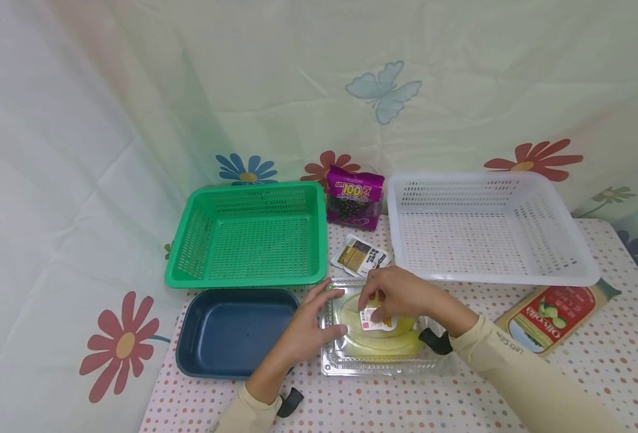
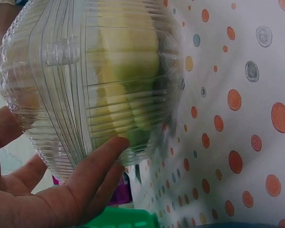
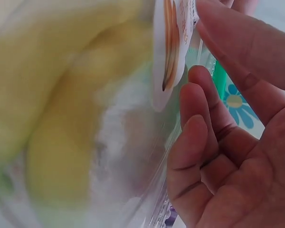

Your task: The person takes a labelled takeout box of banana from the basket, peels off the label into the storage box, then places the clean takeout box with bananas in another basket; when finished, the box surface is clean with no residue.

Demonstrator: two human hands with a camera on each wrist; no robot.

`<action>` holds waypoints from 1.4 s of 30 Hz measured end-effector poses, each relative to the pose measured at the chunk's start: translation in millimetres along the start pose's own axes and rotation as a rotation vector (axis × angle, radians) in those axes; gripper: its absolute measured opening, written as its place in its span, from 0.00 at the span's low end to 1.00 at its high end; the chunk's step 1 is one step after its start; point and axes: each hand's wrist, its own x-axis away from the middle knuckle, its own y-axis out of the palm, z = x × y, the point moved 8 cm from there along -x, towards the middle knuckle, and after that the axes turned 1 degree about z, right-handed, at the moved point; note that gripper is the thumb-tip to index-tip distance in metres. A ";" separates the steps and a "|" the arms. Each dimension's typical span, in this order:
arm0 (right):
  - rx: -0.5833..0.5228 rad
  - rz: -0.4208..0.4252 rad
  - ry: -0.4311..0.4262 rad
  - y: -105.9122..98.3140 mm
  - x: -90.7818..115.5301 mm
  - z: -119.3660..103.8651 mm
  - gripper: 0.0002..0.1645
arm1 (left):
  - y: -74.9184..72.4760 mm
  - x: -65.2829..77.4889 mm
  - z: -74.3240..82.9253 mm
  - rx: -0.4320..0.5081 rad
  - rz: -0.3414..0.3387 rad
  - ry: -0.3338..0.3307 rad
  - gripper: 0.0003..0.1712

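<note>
A clear plastic clamshell box with yellow bananas inside sits at the front middle of the table, its lid closed. My left hand rests at the box's left side, fingers spread along the edge and thumb over the lid. In the left wrist view its fingers lie fairly straight against the ribbed wall. With thumb and forefinger my right hand pinches a white label printed with a banana picture, over the lid. The label stands edge-up from the plastic in the right wrist view, other fingers curled beside it.
A green basket and a dark blue tub stand left. Behind the box are a flat packet and a purple bag. A white basket stands back right, an Olivoila pack before it.
</note>
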 end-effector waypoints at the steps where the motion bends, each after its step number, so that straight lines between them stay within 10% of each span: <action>1: 0.002 0.003 -0.006 0.1 0.1 -0.2 0.13 | -0.3 0.0 0.4 0.003 0.001 0.003 0.38; 29: 0.158 0.043 0.244 7.3 -10.3 3.5 0.14 | -0.1 2.7 1.0 0.011 0.005 -0.015 0.37; 42: 0.092 0.015 0.204 5.4 -10.4 4.1 0.12 | 0.2 1.8 0.9 0.012 0.007 -0.004 0.37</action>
